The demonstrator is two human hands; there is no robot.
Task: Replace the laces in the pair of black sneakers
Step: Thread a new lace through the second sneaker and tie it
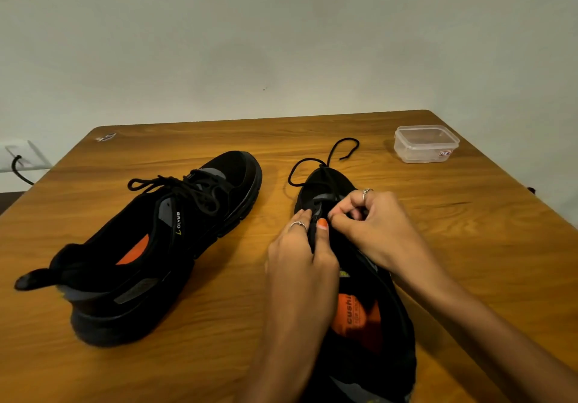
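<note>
Both hands work on the near sneaker (359, 293), the landmark here. Left hand (300, 255) pinches the edge of the eyelet flap or tongue between thumb and forefinger, just left of the shoe's centre line. Right hand (372, 224) has its fingers curled in over the eyelet row on the right side, thumb and forefinger tips pressed together as if on a lace; the lace itself is hidden under the fingers, so can't confirm what it holds.

Loose black lace (325, 160) runs out from the toe end of that sneaker, looping onto the table (469, 246) beyond the toe, free tip lying past it.

Second sneaker (156, 246) sits well left of the near one, toe pointing away, still fully laced and tied.

Clear plastic box (425, 143) is far beyond and right of the near sneaker's toe, lid on. Wall socket with a plugged cable is off the table's left edge.

Handling, my read: the lace is light, limp, no stiffness except at the aglet. Take it at the tip or right at the eyelet, otherwise it just flops. Mesh upper is soft and flexes, so pinning the flap with the other hand makes sense. Shoe itself is light and slides on the wood; needs bracing. Black on black, hard to see crossings.
</note>
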